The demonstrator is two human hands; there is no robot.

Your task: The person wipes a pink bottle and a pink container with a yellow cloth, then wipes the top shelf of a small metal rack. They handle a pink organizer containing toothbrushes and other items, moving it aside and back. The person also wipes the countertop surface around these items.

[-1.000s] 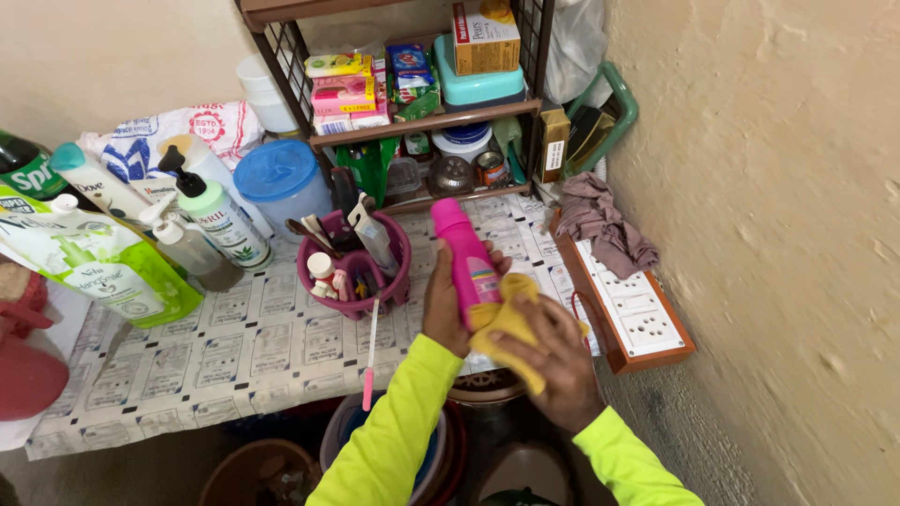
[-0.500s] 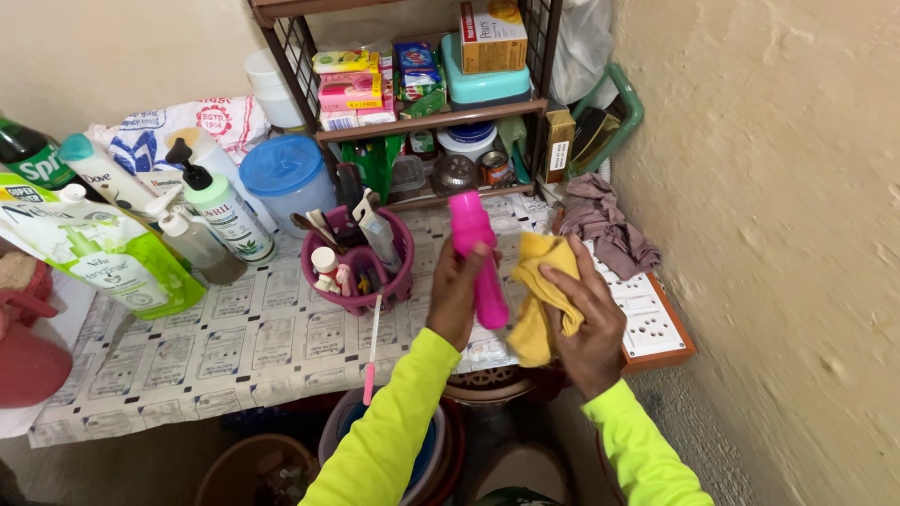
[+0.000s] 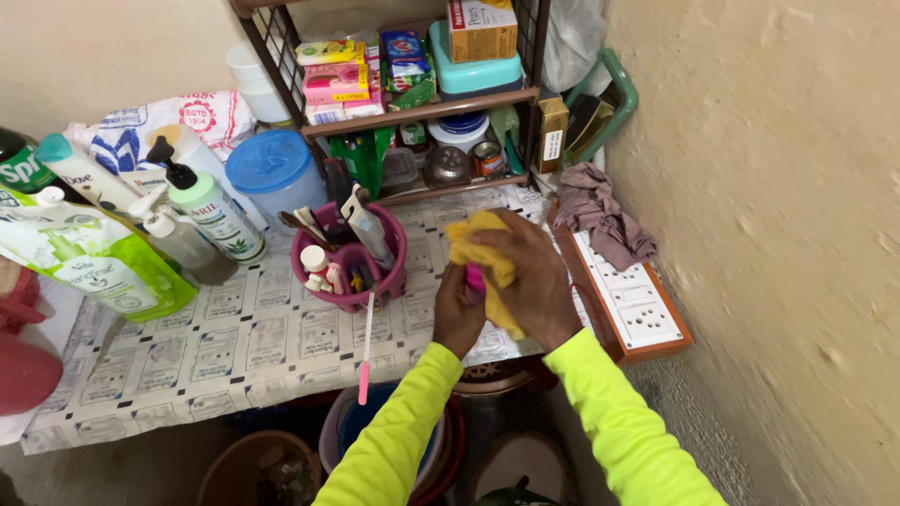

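Your right hand [image 3: 527,281] has come over the top of the pink bottle [image 3: 475,278] with the yellow cloth [image 3: 480,245] — half a second ago the cloth sat to the bottle's right, and the cap stood bare. Now only a sliver of pink shows at centre frame, between both hands. Your left hand [image 3: 458,312] is closed round the bottle's lower body; the right is clenched on the cloth, pressing it onto the bottle. So the wiping has reached the cap end. The maroon cup [image 3: 352,263] of tubes stands just left.

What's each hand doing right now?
Left hand: closed around the pink bottle.
Right hand: closed on the yellow cloth, covering the bottle's top.
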